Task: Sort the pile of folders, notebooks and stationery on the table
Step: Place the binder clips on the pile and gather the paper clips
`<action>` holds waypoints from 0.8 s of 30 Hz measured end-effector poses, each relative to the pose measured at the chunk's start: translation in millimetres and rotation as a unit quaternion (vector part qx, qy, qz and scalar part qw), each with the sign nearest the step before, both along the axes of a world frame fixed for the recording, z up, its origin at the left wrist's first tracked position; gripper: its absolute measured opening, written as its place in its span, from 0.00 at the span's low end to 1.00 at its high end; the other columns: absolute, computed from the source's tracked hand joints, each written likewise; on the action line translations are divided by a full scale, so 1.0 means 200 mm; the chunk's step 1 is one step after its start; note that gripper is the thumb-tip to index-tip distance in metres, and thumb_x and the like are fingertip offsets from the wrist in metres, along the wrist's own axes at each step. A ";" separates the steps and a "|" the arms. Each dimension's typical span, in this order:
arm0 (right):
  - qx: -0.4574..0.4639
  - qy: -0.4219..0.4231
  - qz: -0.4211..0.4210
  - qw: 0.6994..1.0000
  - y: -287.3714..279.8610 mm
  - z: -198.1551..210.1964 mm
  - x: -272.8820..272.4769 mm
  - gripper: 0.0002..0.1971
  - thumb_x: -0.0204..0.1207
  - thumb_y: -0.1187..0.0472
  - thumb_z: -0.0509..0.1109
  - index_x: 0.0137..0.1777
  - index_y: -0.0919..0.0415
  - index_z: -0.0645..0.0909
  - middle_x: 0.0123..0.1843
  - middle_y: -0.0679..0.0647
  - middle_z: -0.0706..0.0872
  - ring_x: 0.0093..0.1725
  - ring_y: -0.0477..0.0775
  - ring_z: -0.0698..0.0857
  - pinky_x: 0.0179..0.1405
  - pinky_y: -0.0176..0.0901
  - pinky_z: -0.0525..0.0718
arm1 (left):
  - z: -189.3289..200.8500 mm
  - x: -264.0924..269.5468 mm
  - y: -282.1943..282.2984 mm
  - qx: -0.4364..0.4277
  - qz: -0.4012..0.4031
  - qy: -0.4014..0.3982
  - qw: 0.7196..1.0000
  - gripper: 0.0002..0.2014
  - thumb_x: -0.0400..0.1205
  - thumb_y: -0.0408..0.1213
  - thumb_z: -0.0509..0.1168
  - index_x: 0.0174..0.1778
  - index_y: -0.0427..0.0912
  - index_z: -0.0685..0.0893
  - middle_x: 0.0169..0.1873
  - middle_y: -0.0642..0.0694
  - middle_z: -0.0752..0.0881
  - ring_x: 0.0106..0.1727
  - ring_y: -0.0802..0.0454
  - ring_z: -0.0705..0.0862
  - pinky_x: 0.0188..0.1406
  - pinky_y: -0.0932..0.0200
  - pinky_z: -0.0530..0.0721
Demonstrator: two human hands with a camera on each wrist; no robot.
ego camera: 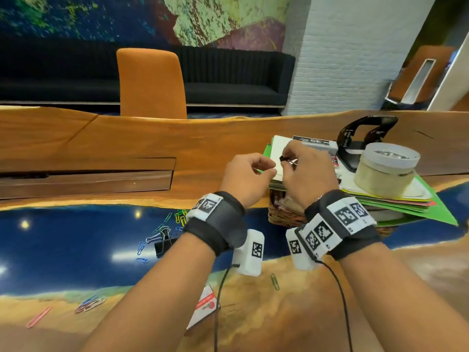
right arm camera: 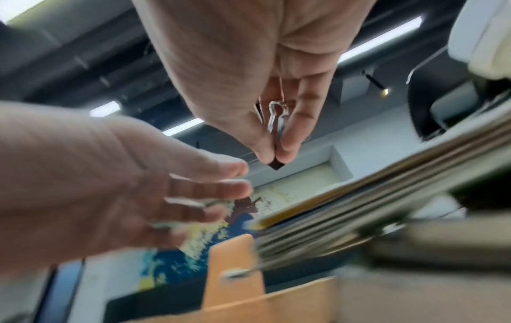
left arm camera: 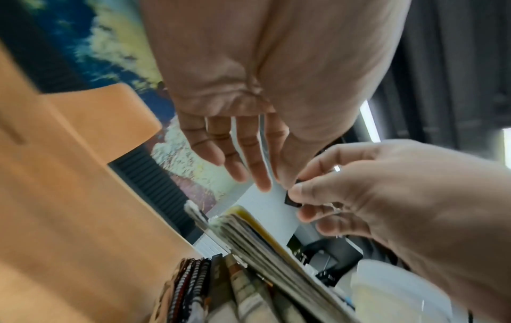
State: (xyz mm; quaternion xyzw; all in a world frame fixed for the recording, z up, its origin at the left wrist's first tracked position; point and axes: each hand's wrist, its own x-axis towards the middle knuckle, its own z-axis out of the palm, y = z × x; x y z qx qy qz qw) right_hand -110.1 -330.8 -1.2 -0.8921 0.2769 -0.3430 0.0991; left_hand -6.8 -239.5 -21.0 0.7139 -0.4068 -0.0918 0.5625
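A pile of folders [ego camera: 396, 199] and notebooks [left arm camera: 265, 244] lies across a wicker basket [ego camera: 281, 214], with a white sheet [ego camera: 278, 146] on top. My right hand [ego camera: 285, 158] hovers over the sheet's near edge and pinches a small black binder clip [ego camera: 282, 158] between thumb and forefinger. In the right wrist view the binder clip [right arm camera: 278, 122] shows its silver handles squeezed together. My left hand [ego camera: 266, 167] hangs just left of the clip, fingers relaxed, holding nothing I can see. In the left wrist view its fingertips [left arm camera: 262, 183] reach the white sheet [left arm camera: 265, 209].
A black hole punch [ego camera: 360, 138], a lidded clear jar [ego camera: 385, 171] and a staple box [ego camera: 314, 146] sit on the pile. Loose paper clips [ego camera: 177, 217] and binder clips [ego camera: 162, 237] lie on the table left of the basket. An orange chair [ego camera: 151, 82] stands beyond.
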 end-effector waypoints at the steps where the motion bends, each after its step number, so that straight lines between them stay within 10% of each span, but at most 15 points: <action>1: -0.013 0.031 -0.018 0.999 -0.05 0.02 -0.01 0.06 0.77 0.65 0.68 0.52 0.59 0.82 0.48 0.56 0.88 0.49 0.62 0.84 0.47 0.50 0.80 | 0.02 -0.01 -0.04 0.031 0.001 -0.046 0.998 0.03 0.79 0.39 0.73 0.47 0.50 0.90 0.43 0.56 0.89 0.46 0.56 0.85 0.51 0.59 0.85; 9: -0.163 0.296 -0.100 0.936 -0.19 0.02 -0.12 0.10 0.79 0.57 0.62 0.47 0.52 0.87 0.44 0.51 0.89 0.45 0.58 0.85 0.45 0.47 0.72 | 0.09 -0.07 -0.28 0.245 0.024 -0.185 0.951 0.11 0.79 0.35 0.69 0.57 0.46 0.89 0.56 0.44 0.88 0.57 0.42 0.85 0.56 0.51 0.86; 24: -0.163 0.072 -0.022 0.984 -0.11 0.00 -0.14 0.15 0.77 0.50 0.63 0.48 0.55 0.89 0.46 0.53 0.90 0.51 0.61 0.85 0.51 0.55 0.77 | 0.10 -0.03 -0.16 0.121 0.005 -0.127 0.984 0.09 0.81 0.41 0.71 0.56 0.49 0.90 0.51 0.53 0.90 0.53 0.54 0.86 0.58 0.57 0.83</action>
